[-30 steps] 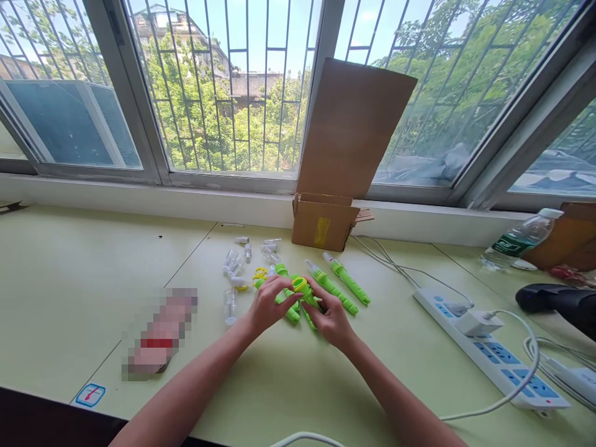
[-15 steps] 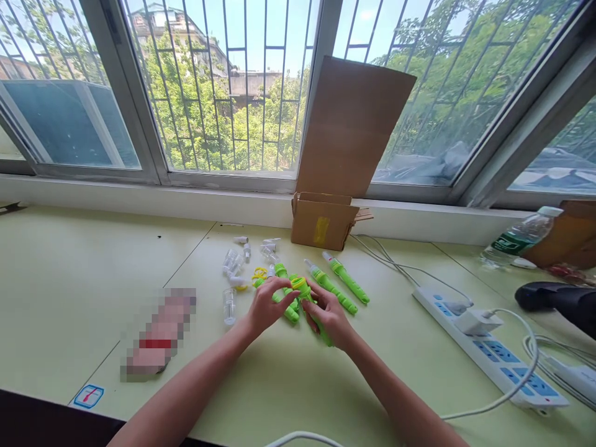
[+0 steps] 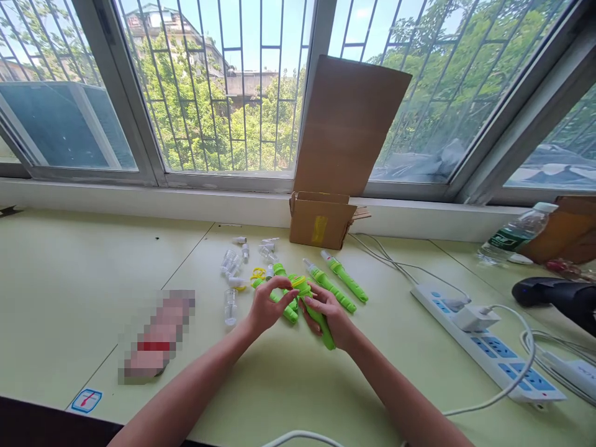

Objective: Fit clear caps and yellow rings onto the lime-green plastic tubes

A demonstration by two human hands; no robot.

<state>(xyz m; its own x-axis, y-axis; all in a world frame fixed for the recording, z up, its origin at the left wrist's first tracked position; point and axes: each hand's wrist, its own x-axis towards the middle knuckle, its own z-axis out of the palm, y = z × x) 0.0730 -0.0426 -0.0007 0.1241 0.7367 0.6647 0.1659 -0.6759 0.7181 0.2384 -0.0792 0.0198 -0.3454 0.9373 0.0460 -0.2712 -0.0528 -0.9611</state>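
Note:
My right hand (image 3: pixel 331 310) is wrapped round a bright green, tapered plastic tube (image 3: pixel 326 332), its wide threaded end tilted up and away from me. A yellow ring (image 3: pixel 298 281) sits at that wide end. The thumb and fingertips of my left hand (image 3: pixel 269 305) pinch the ring's left edge. Behind my hands lie more green tubes (image 3: pixel 278 269), partly hidden by my fingers. Two green tubes with clear tips (image 3: pixel 331 288) lie to the right. Left of my hands are loose yellow rings (image 3: pixel 257 273) and several clear plastic caps (image 3: pixel 230 307).
A cardboard box (image 3: pixel 321 225) with a raised flap stands against the window sill. On the right are a white power strip (image 3: pixel 488 347) with cables, a water bottle (image 3: pixel 514 236) and a black object (image 3: pixel 554 298). A blurred pinkish item (image 3: pixel 158 335) lies on the left.
The green tube has tilted slightly in my right hand, showing more of its lower end. The yellow ring looks lower and flatter on the wide end. The view has shifted a little.

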